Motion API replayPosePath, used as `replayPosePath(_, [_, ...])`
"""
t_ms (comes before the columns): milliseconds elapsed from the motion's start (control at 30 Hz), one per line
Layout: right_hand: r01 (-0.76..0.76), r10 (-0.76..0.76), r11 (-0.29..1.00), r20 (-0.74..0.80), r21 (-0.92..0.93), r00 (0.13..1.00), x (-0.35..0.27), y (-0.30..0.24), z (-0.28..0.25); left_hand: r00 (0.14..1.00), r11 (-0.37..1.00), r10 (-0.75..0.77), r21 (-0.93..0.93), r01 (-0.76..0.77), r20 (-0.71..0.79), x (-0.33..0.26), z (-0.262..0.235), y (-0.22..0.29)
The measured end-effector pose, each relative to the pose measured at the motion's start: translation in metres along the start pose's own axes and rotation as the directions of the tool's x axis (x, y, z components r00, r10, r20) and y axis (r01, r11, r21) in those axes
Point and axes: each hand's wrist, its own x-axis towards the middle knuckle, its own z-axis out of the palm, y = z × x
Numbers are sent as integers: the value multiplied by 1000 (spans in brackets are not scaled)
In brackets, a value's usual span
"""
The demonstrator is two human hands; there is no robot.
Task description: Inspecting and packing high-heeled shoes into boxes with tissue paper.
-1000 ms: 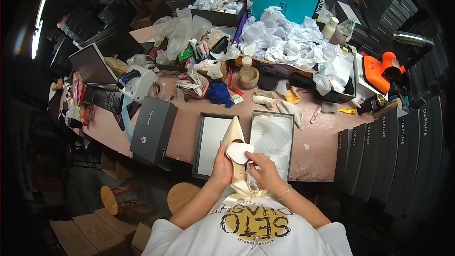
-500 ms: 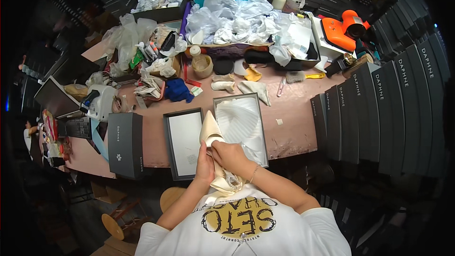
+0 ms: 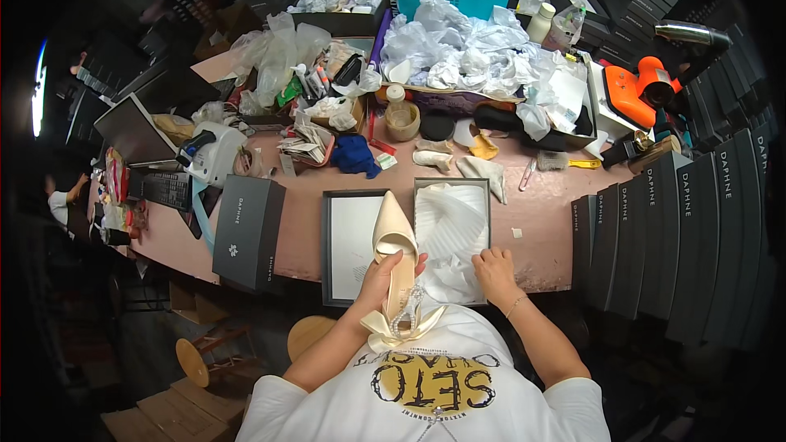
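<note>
A cream pointed-toe shoe [image 3: 390, 233] with a bow and a strap of pearls or beads is held in my left hand [image 3: 380, 281], toe pointing away from me. My fingers wrap round its middle, and the opening faces up. My right hand [image 3: 496, 277] is at the near right corner of an open shoebox [image 3: 489, 221], with its fingers curled down at the rim. Whatever those fingers hold, if anything, is hidden. White tissue paper [image 3: 449, 225] lines that box. Partly behind the shoe lies the dark-edged box lid [image 3: 348, 233], white inside up.
A closed dark shoebox [image 3: 246, 233] stands at left, near a keyboard [image 3: 170, 190]. Stacked shoeboxes [image 3: 655, 237] line the right side. Crumpled paper [image 3: 458, 45] fills a box at the back. Cloths [image 3: 483, 176], a blue cloth [image 3: 354, 155], a jar [image 3: 401, 119] and a brush [image 3: 565, 162] lie between.
My right hand has left the shoe and moved right to the box's corner. My left hand still holds the shoe, now with its opening in view. The whole view has shifted.
</note>
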Motion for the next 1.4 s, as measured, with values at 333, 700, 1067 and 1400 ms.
replayPosePath(333, [160,-24,848,-265,505,964,90,-86,-41,973,966,226,119,-229,40,-6,14,-27])
replayPosePath(700, [-104,68,883,95,457,993,33,-25,-4,993,995,-54,82,63,-107,0,-31,-9])
replayPosePath(1067, [-147,70,895,192,421,979,22,-36,7,982,978,-189,82,189,-7,9,-25,-9])
replayPosePath(1400, [-124,134,948,-11,293,991,59,-39,96,984,977,-181,114,180,-7,7,-13,-8])
